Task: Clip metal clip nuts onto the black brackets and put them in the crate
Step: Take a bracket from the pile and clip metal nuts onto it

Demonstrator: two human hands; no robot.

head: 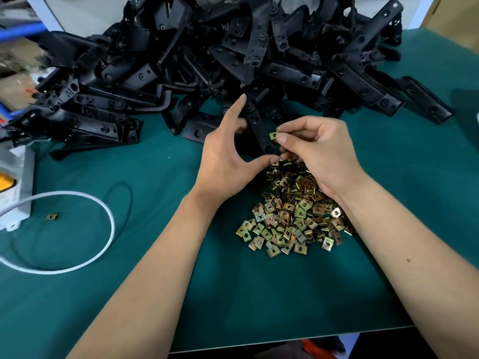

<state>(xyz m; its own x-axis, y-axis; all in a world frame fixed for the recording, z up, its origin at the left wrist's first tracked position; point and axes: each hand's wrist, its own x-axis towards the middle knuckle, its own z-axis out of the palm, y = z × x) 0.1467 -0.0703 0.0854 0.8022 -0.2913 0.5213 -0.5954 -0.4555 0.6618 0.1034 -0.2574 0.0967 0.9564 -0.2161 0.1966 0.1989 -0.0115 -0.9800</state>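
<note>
Black bracket [260,130] held upright-ish over the green worktop [155,294]. Left hand [228,161]: grip pinches the bracket, thumb at its lower end, index finger stretched up its far side. Right hand [311,149]: grip pinches one brass-coloured clip nut [273,136] against the bracket's edge, other fingers curled. Nut heap [293,216] just under the right wrist, too many to count; one stray nut [52,216] well left. Bracket pile [207,60] behind. White cable [77,229] loops beside a white power strip [15,187].
</note>
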